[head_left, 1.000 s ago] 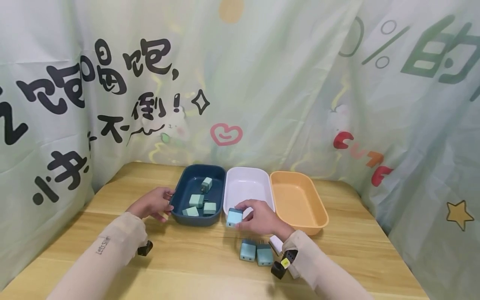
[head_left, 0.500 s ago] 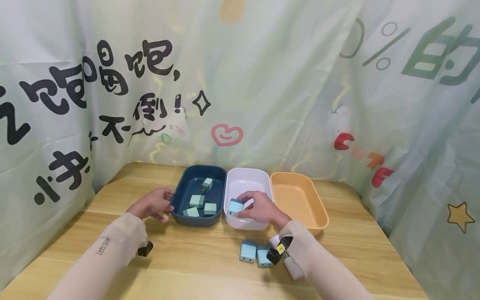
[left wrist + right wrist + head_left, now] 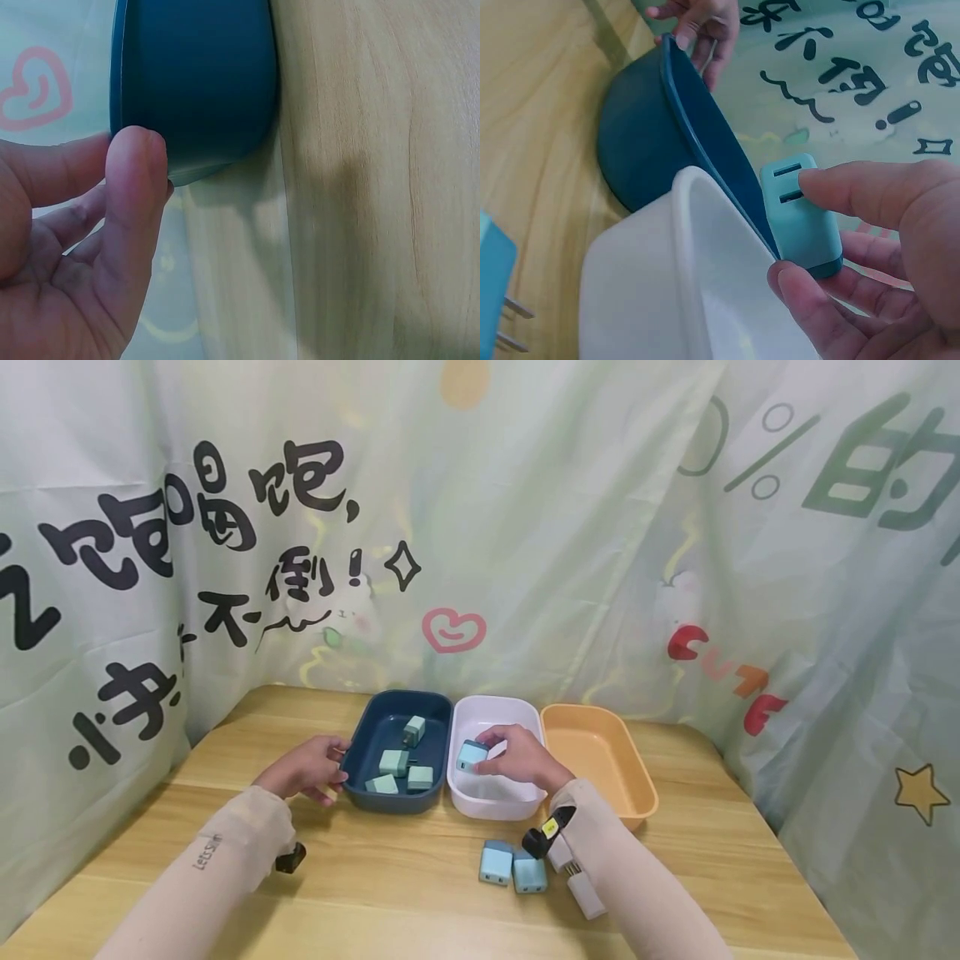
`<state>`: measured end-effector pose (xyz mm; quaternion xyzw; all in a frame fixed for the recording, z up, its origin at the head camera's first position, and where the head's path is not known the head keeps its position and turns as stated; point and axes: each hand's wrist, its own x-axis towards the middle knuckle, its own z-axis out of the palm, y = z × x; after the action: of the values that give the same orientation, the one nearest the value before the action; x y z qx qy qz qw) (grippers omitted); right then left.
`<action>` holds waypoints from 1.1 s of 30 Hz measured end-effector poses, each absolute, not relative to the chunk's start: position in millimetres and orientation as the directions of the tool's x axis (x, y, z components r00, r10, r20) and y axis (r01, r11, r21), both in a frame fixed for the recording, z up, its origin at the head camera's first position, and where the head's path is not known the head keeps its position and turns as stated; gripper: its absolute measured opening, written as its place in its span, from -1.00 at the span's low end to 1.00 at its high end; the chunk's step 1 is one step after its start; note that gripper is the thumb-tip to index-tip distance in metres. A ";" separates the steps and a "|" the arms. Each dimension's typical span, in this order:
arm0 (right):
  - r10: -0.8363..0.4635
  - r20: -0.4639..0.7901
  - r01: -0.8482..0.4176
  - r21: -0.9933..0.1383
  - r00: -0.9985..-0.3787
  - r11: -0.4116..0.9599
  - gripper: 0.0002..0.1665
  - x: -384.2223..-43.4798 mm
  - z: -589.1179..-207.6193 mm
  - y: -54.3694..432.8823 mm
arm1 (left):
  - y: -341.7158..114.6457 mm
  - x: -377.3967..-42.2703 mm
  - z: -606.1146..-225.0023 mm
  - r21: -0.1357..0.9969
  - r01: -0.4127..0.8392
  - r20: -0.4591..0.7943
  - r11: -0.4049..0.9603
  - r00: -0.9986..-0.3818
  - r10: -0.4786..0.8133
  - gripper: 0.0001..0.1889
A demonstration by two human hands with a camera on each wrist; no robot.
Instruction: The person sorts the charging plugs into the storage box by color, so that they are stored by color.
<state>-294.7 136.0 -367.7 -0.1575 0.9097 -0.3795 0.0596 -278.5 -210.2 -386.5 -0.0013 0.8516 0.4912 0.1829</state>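
Note:
My right hand (image 3: 521, 756) pinches a light blue two-port USB wall charger (image 3: 799, 214) between thumb and fingers. It holds the charger over the white bin (image 3: 637, 277), ports toward the wrist camera. At the near left corner of the navy blue bin (image 3: 397, 804), my left hand (image 3: 307, 767) grips the rim with thumb and index finger (image 3: 71, 169). Several pale green chargers, one being this charger (image 3: 393, 762), lie inside that bin. Two more blue chargers, including this blue charger (image 3: 496, 863), sit on the table in front of the white bin.
An orange bin (image 3: 600, 760) stands right of the white one, the bins side by side in a row. White chargers (image 3: 586, 893) lie under my right forearm, prongs showing. A printed curtain (image 3: 525, 527) hangs behind the wooden table (image 3: 360, 893).
My right hand has carried the blue charger away from me, from the white bin's near edge to over its inside. The left hand has stayed at the navy bin.

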 end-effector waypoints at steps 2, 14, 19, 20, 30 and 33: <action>-0.322 0.003 -0.230 -0.703 -0.947 0.672 -0.46 -299.0 -367.6 135.3 | -210.4 -278.4 -386.5 0.836 -0.183 -0.313 0.517 -0.933 0.177 -0.39; -0.326 -0.017 -0.225 -0.690 -0.945 0.688 -0.51 -326.0 -371.7 136.6 | -210.2 -278.8 -384.3 0.832 -0.180 -0.311 0.525 -0.935 0.171 -0.38; -0.338 -0.052 -0.193 -0.737 -0.940 0.648 -0.49 -334.9 -375.5 137.9 | -209.8 -277.8 -384.7 0.837 -0.177 -0.310 0.517 -0.933 0.182 -0.37; -0.339 -0.061 -0.183 -0.744 -0.939 0.642 -0.49 -336.7 -376.2 138.1 | -209.6 -277.5 -384.5 0.839 -0.177 -0.309 0.515 -0.933 0.184 -0.37; -0.288 -0.119 -0.108 -0.741 -0.950 0.663 -0.45 -351.9 -380.5 137.5 | -209.2 -277.5 -384.5 0.839 -0.178 -0.308 0.514 -0.934 0.179 -0.38; -0.268 -0.134 -0.094 -0.715 -0.954 0.692 -0.45 -353.5 -380.5 136.5 | -209.4 -277.8 -385.0 0.840 -0.174 -0.305 0.513 -0.935 0.182 -0.38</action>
<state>-353.5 136.5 -380.5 -0.0989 0.9127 -0.3795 0.1145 -277.8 -209.4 -385.0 0.0023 0.8509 0.4933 0.1806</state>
